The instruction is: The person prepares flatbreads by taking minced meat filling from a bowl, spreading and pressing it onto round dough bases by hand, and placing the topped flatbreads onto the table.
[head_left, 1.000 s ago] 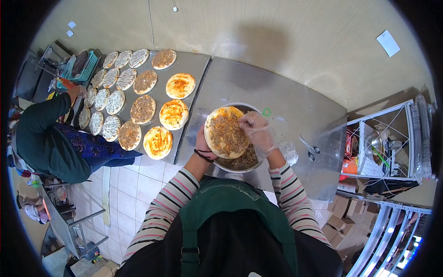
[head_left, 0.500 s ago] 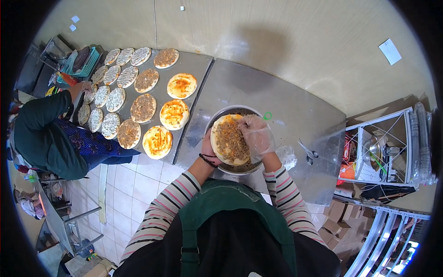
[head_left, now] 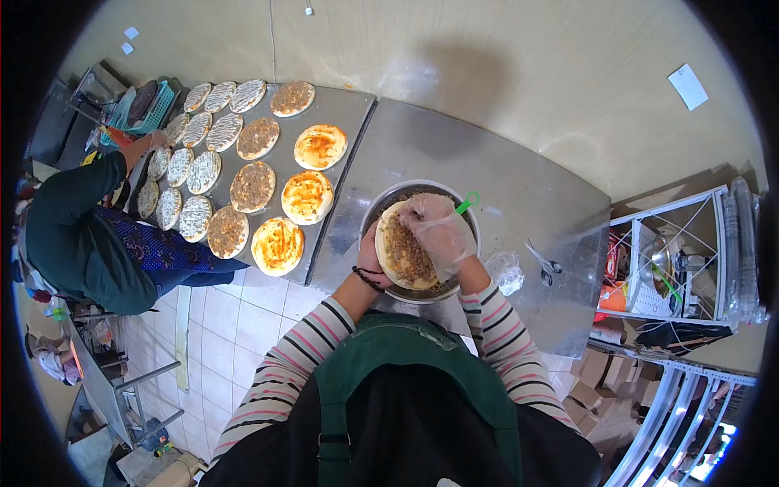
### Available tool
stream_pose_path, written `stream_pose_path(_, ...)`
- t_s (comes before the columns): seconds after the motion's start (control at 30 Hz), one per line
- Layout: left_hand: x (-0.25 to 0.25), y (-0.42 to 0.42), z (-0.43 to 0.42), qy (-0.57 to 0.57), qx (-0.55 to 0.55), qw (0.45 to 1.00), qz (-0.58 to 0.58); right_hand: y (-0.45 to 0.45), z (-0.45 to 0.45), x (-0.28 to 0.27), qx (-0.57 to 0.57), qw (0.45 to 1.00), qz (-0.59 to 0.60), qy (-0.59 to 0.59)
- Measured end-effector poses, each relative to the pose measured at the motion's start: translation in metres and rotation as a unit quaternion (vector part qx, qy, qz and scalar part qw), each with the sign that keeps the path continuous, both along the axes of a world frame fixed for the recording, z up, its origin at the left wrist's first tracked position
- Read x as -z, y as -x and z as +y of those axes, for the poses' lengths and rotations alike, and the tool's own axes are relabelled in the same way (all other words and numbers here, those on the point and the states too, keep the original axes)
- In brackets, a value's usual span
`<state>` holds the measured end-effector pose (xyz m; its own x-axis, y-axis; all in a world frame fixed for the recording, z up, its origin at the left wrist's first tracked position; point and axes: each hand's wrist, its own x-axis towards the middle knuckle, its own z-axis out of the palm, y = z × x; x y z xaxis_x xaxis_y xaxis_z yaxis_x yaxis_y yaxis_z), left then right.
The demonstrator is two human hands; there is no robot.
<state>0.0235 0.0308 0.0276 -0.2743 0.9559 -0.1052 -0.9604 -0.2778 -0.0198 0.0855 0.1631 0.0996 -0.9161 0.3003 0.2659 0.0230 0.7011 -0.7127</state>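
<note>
1. Gripping a round, brown-topped flatbread above a round steel bowl: bare left hand.
2. Clear-plastic-gloved right hand is overlapping it, curled; grip unclear.
3. Four brown-topped flatbreads are lying covered; three orange-smeared flatbreads are lacking brown.

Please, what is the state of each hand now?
Left hand: holding the flatbread at its edge.
Right hand: gloved, over the flatbread; grip cannot be told.

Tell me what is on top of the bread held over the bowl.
Brown, crumbly topping lies on the bread, leaving a pale left rim. Under the gloved right hand, the upper right part cannot be seen.
</note>
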Motion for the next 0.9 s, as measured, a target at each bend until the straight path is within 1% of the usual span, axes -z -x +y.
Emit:
stream_pose_path(0.07,-0.003,0.001,0.002,0.008,-0.001,1.0,-0.005,-0.001,0.003,-0.009,0.013,1.0,0.0,0.004)
stream_pose_path(0.13,-0.006,0.003,-0.004,0.033,0.011,0.999,0.016,-0.014,0.013,-0.018,0.08,0.987,-0.038,0.136)
stream_pose_path(0.17,-0.005,0.006,-0.008,0.033,0.008,0.999,0.017,-0.022,0.019,-0.015,0.076,0.987,-0.037,0.137)
stream_pose_path(0.23,-0.001,0.013,-0.017,0.025,-0.014,0.999,0.014,-0.051,0.028,0.007,0.095,0.978,-0.185,0.007)
stream_pose_path(0.27,0.003,0.017,-0.021,0.041,-0.029,0.999,0.001,-0.068,0.031,0.042,0.051,0.976,-0.185,-0.106)
stream_pose_path(0.3,0.003,0.02,-0.024,0.042,-0.031,0.999,0.0,-0.083,0.029,0.072,0.008,0.959,-0.182,-0.217)
stream_pose_path(0.37,0.003,0.023,-0.028,0.04,-0.055,0.998,0.019,-0.085,-0.003,0.06,-0.039,0.928,-0.285,-0.235)
stream_pose_path(0.43,-0.001,0.023,-0.027,0.043,-0.057,0.997,0.028,-0.08,-0.031,0.067,-0.014,0.933,-0.271,-0.238)
stream_pose_path(0.47,-0.002,0.023,-0.027,0.023,-0.055,0.998,0.024,-0.079,-0.038,0.072,0.009,0.936,-0.256,-0.24)
stream_pose_path(0.53,-0.002,0.023,-0.026,0.003,-0.052,0.998,0.02,-0.078,-0.03,0.083,0.023,0.935,-0.268,-0.232)
stream_pose_path(0.6,-0.002,0.023,-0.027,0.058,-0.052,0.996,0.036,-0.078,-0.01,0.097,0.034,0.933,-0.279,-0.226)
stream_pose_path(0.63,-0.003,0.022,-0.028,0.059,-0.054,0.996,0.037,-0.081,0.006,0.104,0.031,0.967,-0.2,-0.154)
stream_pose_path(0.67,-0.004,0.021,-0.029,0.063,-0.047,0.996,0.036,-0.077,0.016,0.098,0.027,0.989,-0.118,-0.08)
stream_pose_path(0.7,-0.004,0.021,-0.03,0.068,-0.041,0.996,0.036,-0.074,0.026,0.092,0.025,0.99,-0.117,-0.08)
stream_pose_path(0.73,-0.004,0.019,-0.031,0.068,-0.042,0.996,0.036,-0.068,0.031,0.063,0.035,0.974,-0.16,0.159)
stream_pose_path(0.77,-0.004,0.016,-0.032,0.061,-0.016,0.997,0.038,-0.063,0.036,0.039,0.045,0.9,-0.193,0.388)
stream_pose_path(0.8,-0.004,0.012,-0.032,0.053,0.012,0.998,0.039,-0.054,0.035,0.027,0.047,0.9,-0.193,0.389)
stream_pose_path(0.83,-0.003,0.008,-0.031,0.051,0.015,0.998,0.039,-0.043,0.031,0.018,0.004,0.95,-0.098,0.297)
stream_pose_path(0.87,-0.001,0.005,-0.029,0.068,0.02,0.997,0.032,-0.033,0.027,0.011,-0.039,0.98,-0.001,0.197)
stream_pose_path(0.9,0.0,0.002,-0.027,0.085,0.026,0.996,0.026,-0.026,0.022,0.003,-0.037,0.98,0.0,0.195)
